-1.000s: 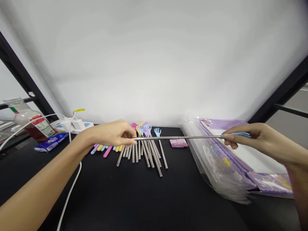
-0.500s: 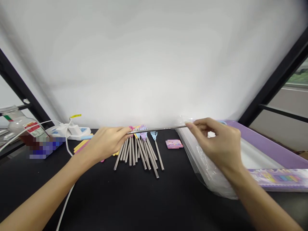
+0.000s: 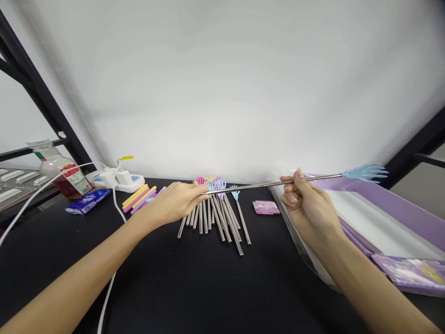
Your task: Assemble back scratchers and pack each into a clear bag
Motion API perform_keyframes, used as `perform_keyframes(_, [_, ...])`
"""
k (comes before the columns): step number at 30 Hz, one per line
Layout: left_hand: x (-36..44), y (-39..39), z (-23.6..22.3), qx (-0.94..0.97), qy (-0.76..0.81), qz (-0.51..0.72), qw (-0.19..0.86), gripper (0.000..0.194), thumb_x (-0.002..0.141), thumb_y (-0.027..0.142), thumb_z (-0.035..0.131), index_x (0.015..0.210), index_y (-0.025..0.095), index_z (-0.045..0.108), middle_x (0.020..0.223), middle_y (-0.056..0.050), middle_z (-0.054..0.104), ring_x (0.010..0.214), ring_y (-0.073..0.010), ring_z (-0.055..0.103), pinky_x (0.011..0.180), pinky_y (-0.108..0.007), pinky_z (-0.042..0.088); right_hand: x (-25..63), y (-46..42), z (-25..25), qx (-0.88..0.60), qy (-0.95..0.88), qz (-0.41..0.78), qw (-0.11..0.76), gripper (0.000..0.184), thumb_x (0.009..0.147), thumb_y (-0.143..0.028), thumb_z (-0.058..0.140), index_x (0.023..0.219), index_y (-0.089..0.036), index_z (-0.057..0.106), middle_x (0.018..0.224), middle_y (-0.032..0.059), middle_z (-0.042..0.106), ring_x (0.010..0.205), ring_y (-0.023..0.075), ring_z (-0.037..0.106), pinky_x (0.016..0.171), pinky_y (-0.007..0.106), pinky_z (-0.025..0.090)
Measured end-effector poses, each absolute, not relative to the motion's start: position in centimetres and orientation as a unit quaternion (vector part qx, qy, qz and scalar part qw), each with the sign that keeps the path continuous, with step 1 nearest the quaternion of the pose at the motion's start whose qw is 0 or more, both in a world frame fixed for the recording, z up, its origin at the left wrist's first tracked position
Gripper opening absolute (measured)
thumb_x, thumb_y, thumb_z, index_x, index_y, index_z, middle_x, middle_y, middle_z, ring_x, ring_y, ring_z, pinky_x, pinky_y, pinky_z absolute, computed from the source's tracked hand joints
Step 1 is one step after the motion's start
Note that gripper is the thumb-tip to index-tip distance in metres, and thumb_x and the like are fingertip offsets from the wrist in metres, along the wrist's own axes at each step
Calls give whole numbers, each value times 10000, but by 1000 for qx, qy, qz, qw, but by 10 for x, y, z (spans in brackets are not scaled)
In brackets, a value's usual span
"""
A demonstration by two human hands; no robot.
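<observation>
A back scratcher (image 3: 250,186) with a metal rod is held level above the table, drawn out long. Its light blue claw head (image 3: 365,173) sticks out to the right, past my right hand (image 3: 308,199), whose fingers and thumb close round the rod. My left hand (image 3: 179,202) pinches the rod's other end; part of that end is hidden under the hand. Beneath the rod, between the hands, lies a fanned pile of several short back scratchers (image 3: 222,218) with blue, purple, pink and yellow claws pointing to the wall.
Coloured tubes (image 3: 139,197) in yellow, pink and purple lie left of the pile. Pink cards (image 3: 266,207) sit to its right. A purple box (image 3: 399,204) and clear plastic bag (image 3: 295,232) occupy the right. Leftward are a power strip (image 3: 134,183), cable, blue packet (image 3: 88,200) and bottle (image 3: 69,178).
My right hand has turned and shifted along, and the blue claw now shows to its right. The view has swung slightly, so the table's things appear further right.
</observation>
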State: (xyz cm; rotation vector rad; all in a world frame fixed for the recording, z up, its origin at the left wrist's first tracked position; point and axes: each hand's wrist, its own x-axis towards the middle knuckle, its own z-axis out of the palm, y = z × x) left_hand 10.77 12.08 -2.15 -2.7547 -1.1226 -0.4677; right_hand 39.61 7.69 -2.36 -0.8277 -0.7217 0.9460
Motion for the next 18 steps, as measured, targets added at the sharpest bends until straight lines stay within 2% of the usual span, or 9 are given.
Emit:
perform_keyframes(4, [94, 132, -26, -909, -387, -151, 34, 288, 1048, 350, 377, 990, 209, 622, 683, 6, 602, 559, -161, 544, 540, -264, 299, 414, 84, -21, -379, -266, 413, 784, 293, 742, -315, 859, 645, -108, 677, 621, -13, 535, 472, 22, 339, 392, 125, 341])
perform_keyframes(8, [85, 136, -27, -917, -361, -166, 39, 314, 1046, 346, 375, 869, 197, 589, 647, 15, 558, 538, -145, 512, 546, -263, 314, 426, 84, -18, -359, -259, 411, 797, 262, 816, -264, 789, 648, -105, 665, 582, -30, 486, 458, 25, 278, 392, 135, 316])
perform_keyframes(11, [83, 135, -27, -918, -336, -189, 98, 307, 1040, 353, 393, 883, 195, 604, 656, 14, 582, 553, -147, 538, 549, -270, 319, 427, 84, -18, -359, -303, 422, 775, 210, 787, -276, 802, 703, -114, 699, 588, -22, 493, 475, 41, 305, 412, 160, 335])
perform_keyframes(15, [85, 131, -28, -899, -305, -220, 224, 269, 1040, 361, 429, 992, 194, 635, 695, 8, 647, 568, -149, 583, 529, -277, 306, 421, 82, -21, -370, -347, 453, 733, 194, 707, -293, 865, 748, -154, 735, 751, 15, 566, 613, 75, 465, 480, 162, 420])
perform_keyframes(18, [87, 128, -29, -882, -291, -234, 288, 279, 1050, 346, 424, 953, 188, 632, 646, 14, 628, 559, -146, 587, 510, -285, 280, 416, 79, -22, -357, -367, 467, 721, 239, 674, -325, 894, 767, -158, 751, 830, 19, 575, 646, 66, 471, 499, 139, 450])
